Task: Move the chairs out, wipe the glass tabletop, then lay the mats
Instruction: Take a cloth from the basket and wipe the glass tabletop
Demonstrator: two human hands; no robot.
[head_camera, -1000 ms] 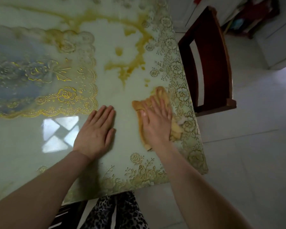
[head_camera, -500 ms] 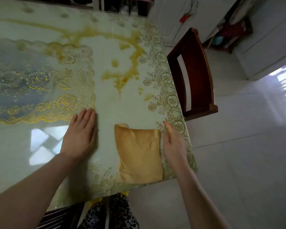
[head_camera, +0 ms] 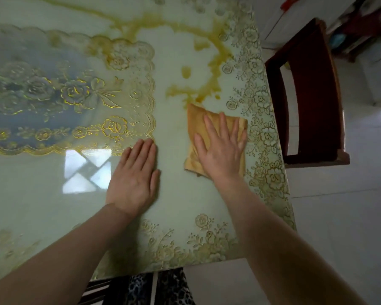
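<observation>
The glass tabletop [head_camera: 174, 212] is pale green with yellow marbling and a gold flower border along its edges. A folded yellow-brown cloth [head_camera: 198, 119] lies on it near the right edge. My right hand [head_camera: 220, 150] presses flat on the cloth, fingers spread, covering most of it. My left hand [head_camera: 134, 179] rests palm down on the bare glass to the left of the cloth, fingers together. A translucent lace mat with gold roses [head_camera: 53, 95] covers the left part of the table. A dark wooden chair [head_camera: 312, 91] stands beside the table's right edge.
Pale floor tiles [head_camera: 339, 227] spread to the right of the table. Dark furniture and clutter [head_camera: 365, 20] sit at the top right. A window reflection [head_camera: 86, 170] shines on the glass. Leopard-print clothing [head_camera: 163, 289] shows below the near edge.
The cloth moved away from the near edge, farther up the table, and my right hand went from beside it to flat on top. My left hand stayed flat on the glass.
</observation>
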